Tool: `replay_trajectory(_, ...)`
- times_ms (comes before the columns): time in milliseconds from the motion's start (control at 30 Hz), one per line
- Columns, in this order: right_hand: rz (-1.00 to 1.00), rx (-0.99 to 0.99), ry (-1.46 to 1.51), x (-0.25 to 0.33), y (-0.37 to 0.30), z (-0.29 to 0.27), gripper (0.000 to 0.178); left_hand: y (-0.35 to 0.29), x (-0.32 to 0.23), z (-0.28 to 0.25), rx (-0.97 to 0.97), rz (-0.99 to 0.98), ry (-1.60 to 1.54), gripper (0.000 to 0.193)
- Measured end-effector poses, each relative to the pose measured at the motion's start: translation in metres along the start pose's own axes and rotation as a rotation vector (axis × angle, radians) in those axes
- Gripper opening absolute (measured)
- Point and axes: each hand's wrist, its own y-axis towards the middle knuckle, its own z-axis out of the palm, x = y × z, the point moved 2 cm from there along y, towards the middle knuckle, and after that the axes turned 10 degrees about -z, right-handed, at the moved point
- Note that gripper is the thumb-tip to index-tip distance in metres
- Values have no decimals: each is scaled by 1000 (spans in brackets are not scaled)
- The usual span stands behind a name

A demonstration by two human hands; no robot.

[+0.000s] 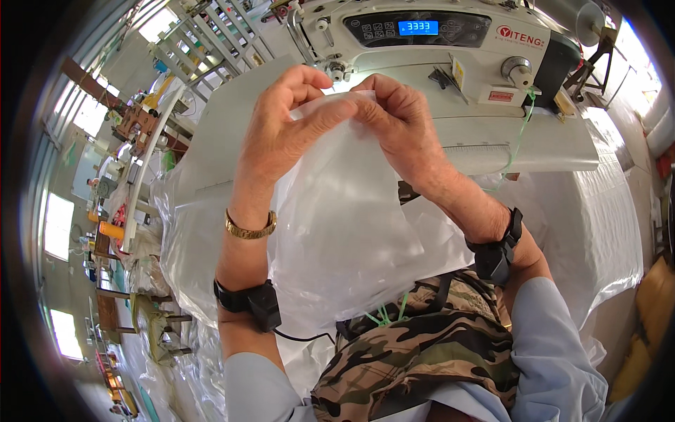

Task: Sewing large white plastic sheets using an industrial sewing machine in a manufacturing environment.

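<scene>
A sheet of translucent white plastic film [337,204] hangs from my raised hands and drapes down toward my lap. My right hand [404,119] pinches its top edge between thumb and bent fingers. Close beside it, my left hand [288,123] holds the same edge, its thumb laid across the film toward the right fingertips and its other fingers curled above. Both hands are just in front of the needle area of a white sewing machine [422,60]. Whether the film is one layer or folded at the edge, I cannot tell.
The machine has a lit blue display [418,28] and a handwheel-like knob [518,70]. Green thread [524,130] hangs at its right. More plastic film [598,218] covers the table's right side. Camouflage cloth [422,337] lies over my lap. Metal racks [204,46] stand behind left.
</scene>
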Motion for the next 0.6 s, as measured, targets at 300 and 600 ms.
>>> replay_trajectory(300,-52,36,-13,0,-1,4,26,1,4,-12,273,-145,134,45)
replay_trajectory(600,190,83,-195,-3,-30,0,30,-9,15,1,153,-316,-172,33)
